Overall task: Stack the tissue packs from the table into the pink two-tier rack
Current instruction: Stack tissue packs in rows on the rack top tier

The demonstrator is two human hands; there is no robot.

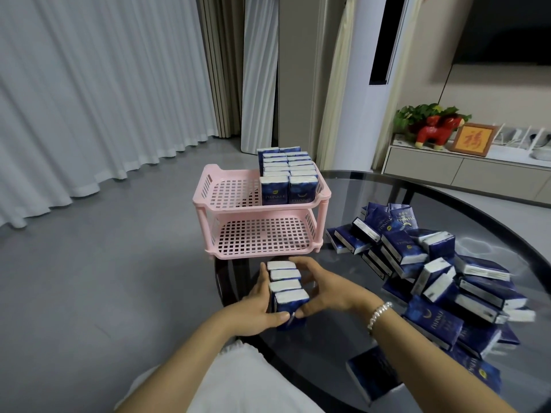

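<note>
A round dark glass tabletop point(447, 204) fills the right of the room in front of the seated person, with grey floor point(104, 278) and long white curtains point(89, 84) off to its left. Behind it, a low cabinet point(447, 168) carries a green plant point(423, 113), a red animal figure point(435, 132) and a framed red character point(474, 139).

At the tabletop's far left edge stands the pink two-tier rack point(226, 201). Its upper tier holds two rows of blue tissue packs point(287, 174) standing upright against its right side, and the left part of that tier shows bare grid. The lower tier shows only its grid.

Across the right half of the tabletop lies a loose heap of tissue packs point(432, 272), tumbled at all angles and reaching down toward the near right edge. One single pack point(372, 374) lies apart from the heap at the near edge, just beside the right forearm.

Close to the left edge, just in front of the rack, a short row of four packs point(284, 286) stands on end, white tops upward. The left hand point(262, 305) presses flat against the row's left side, thumb curled across the nearest pack. The right hand point(325, 289) clasps the row's right side, fingers bent over the far end and thumb meeting the nearest pack. A beaded bracelet point(378, 314) circles the right wrist.
</note>
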